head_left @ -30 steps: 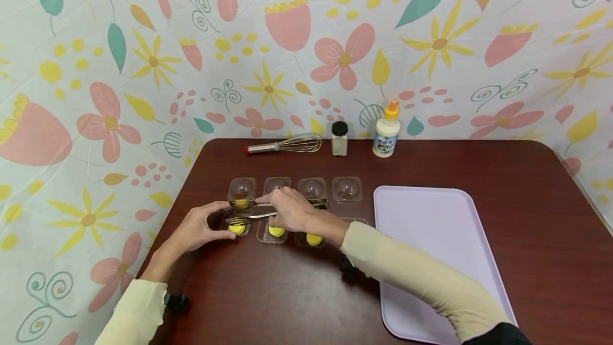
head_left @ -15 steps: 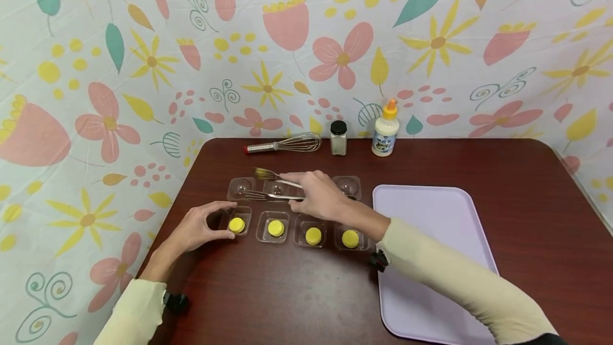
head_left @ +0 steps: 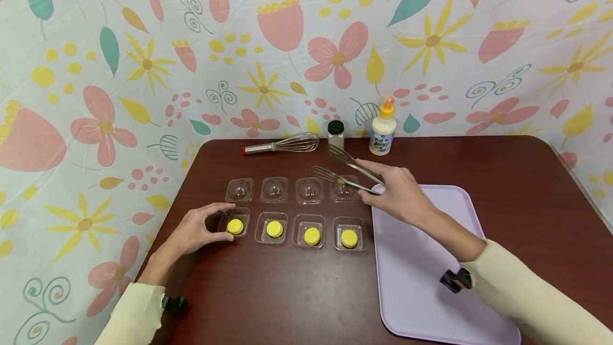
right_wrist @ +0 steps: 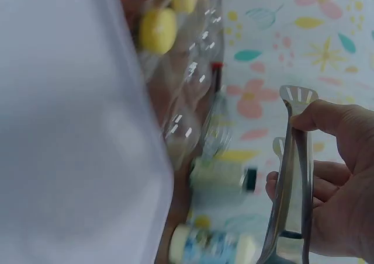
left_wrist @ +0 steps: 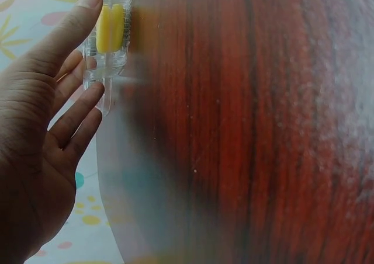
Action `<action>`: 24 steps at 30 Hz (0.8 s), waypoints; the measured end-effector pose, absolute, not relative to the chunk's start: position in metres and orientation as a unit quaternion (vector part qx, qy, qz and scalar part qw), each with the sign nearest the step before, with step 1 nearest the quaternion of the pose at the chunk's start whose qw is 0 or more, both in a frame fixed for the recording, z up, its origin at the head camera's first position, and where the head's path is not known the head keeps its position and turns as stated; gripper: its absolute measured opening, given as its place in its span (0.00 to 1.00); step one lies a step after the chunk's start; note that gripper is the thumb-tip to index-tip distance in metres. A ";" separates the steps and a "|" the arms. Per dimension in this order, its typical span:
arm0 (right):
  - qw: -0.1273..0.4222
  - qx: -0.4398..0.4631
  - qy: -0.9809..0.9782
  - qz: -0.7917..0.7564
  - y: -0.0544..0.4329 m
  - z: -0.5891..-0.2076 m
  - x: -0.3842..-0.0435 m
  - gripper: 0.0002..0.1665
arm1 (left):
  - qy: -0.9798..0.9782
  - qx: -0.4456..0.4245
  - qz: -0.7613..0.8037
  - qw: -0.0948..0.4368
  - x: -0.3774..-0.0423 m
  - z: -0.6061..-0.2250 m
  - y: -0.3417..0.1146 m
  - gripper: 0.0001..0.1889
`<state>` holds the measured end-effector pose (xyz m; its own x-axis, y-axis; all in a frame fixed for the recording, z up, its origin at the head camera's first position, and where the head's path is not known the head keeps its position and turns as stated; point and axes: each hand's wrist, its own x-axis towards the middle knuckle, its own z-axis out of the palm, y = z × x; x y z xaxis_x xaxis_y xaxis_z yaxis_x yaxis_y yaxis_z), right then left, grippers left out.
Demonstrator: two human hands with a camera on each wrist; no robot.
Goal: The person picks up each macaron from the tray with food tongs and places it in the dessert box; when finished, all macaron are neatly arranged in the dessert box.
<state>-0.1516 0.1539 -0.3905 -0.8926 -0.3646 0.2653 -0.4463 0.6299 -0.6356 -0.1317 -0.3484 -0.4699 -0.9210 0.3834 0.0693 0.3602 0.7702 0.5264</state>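
Note:
My left hand (head_left: pixel 193 230) holds the leftmost clear plastic box (head_left: pixel 245 213) between thumb and fingers, and a yellow macaron (head_left: pixel 235 226) lies inside. In the left wrist view the thumb overlaps that box beside the two-layered macaron (left_wrist: pixel 110 29). My right hand (head_left: pixel 399 193) grips metal food tongs (head_left: pixel 366 172) with slotted, fork-like ends. The tongs are spread apart, with nothing between their tips, over the rightmost clear lid. Seen from the right wrist, the thumb presses on one arm of the tongs (right_wrist: pixel 298 159).
Three more boxes (head_left: pixel 258 238) extend rightward, each with a yellow macaron. Behind them lie several domed lids (head_left: pixel 274 189). A lilac tray (head_left: pixel 421 281) occupies the right side. Along the back are a whisk (head_left: pixel 282 145), a black-capped jar (head_left: pixel 336 134) and an orange-tipped bottle (head_left: pixel 382 132).
My right hand has carried the tongs up and right, away from the leftmost box, leaving the yellow macaron there. The left hand has stayed at that box.

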 end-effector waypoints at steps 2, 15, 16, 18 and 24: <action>0.073 0.215 -0.906 0.357 0.173 -0.393 -0.144 0.42 | 0.940 0.198 0.276 0.021 -0.132 -0.470 -0.348 0.41; 0.158 0.107 -0.939 0.287 0.289 -0.414 -0.113 0.42 | 0.943 0.190 0.273 0.025 -0.129 -0.466 -0.349 0.41; 0.156 0.094 -0.941 0.285 0.296 -0.415 -0.111 0.42 | 0.943 0.190 0.272 0.024 -0.129 -0.466 -0.349 0.41; 0.152 0.071 -0.945 0.281 0.311 -0.418 -0.107 0.42 | 0.943 0.191 0.271 0.024 -0.128 -0.466 -0.349 0.41; 0.130 -0.008 -0.959 0.252 0.350 -0.427 -0.094 0.45 | 0.942 0.197 0.271 0.021 -0.129 -0.467 -0.348 0.41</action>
